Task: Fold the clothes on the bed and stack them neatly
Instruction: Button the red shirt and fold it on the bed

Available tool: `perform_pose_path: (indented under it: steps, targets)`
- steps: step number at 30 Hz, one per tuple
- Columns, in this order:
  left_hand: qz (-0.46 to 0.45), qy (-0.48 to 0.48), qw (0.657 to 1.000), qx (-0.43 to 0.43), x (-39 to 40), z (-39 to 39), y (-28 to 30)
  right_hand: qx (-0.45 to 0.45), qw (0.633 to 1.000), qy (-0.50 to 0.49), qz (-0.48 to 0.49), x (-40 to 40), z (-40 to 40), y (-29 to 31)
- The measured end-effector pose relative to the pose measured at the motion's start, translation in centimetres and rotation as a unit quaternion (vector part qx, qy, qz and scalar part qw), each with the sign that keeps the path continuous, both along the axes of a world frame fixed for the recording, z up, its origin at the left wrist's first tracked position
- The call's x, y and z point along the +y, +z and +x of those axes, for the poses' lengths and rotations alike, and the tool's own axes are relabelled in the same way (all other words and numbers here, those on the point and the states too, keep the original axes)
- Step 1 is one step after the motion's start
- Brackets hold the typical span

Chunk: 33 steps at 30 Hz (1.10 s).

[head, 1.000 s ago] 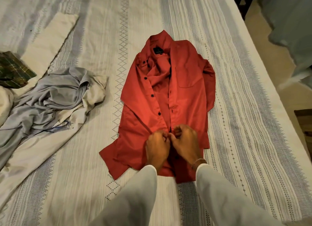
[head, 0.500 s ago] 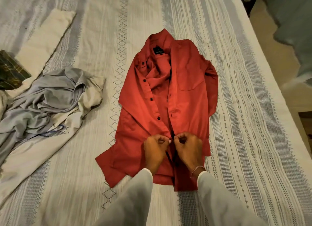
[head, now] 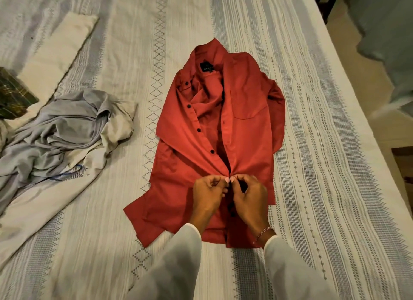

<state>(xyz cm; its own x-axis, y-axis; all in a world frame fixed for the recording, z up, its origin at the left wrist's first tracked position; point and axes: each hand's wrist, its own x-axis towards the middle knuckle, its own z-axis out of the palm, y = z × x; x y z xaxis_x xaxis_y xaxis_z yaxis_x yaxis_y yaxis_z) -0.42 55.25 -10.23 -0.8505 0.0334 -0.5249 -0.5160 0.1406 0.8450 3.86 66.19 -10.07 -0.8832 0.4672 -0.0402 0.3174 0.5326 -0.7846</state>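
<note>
Fingers (head: 225, 180) of both hands pinch red shirt (head: 245, 98) placket; grey garment heap (head: 67, 129) lies left, apart

Head camera looks steeply down, close over the bed (head: 335, 187)

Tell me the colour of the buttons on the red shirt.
Black or very dark, on the red shirt; the buttons show clearly in the head view.

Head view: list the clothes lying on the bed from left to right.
Dark plaid cloth at the left edge → grey garment heaped on cream fabric → red shirt, which both hands pinch at its front opening.
</note>
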Motion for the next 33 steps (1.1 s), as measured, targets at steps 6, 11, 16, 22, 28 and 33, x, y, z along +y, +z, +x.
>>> perform_pose_path:
  steps: [6, 11, 16, 22, 28, 33]
  targets:
    - [0.007, 0.011, 1.0, -0.011, -0.1, 0.1, -0.3, -0.018, 0.997, -0.006, -0.079, 0.2, 0.3, -0.1]
    - [0.017, 0.031, 0.999, -0.031, 0.1, 0.1, -0.6, -0.036, 0.991, 0.005, -0.125, 0.7, 0.0, -0.3]
    - [0.074, 0.051, 0.994, -0.064, 0.0, 0.1, -0.6, -0.062, 0.982, -0.018, -0.175, 0.7, -0.4, -0.8]
    - [0.084, 0.036, 0.993, -0.075, 0.0, 0.0, -0.4, -0.043, 0.99, -0.003, -0.135, 0.5, -0.3, -0.7]
    - [0.045, 0.039, 0.995, -0.074, 0.0, -0.4, -0.7, 0.001, 0.99, 0.027, -0.136, 0.3, 0.0, -1.0]
    - [0.04, 0.017, 0.996, -0.084, -0.4, -0.4, -1.2, 0.008, 0.982, 0.02, -0.186, 0.5, 0.3, -1.0]
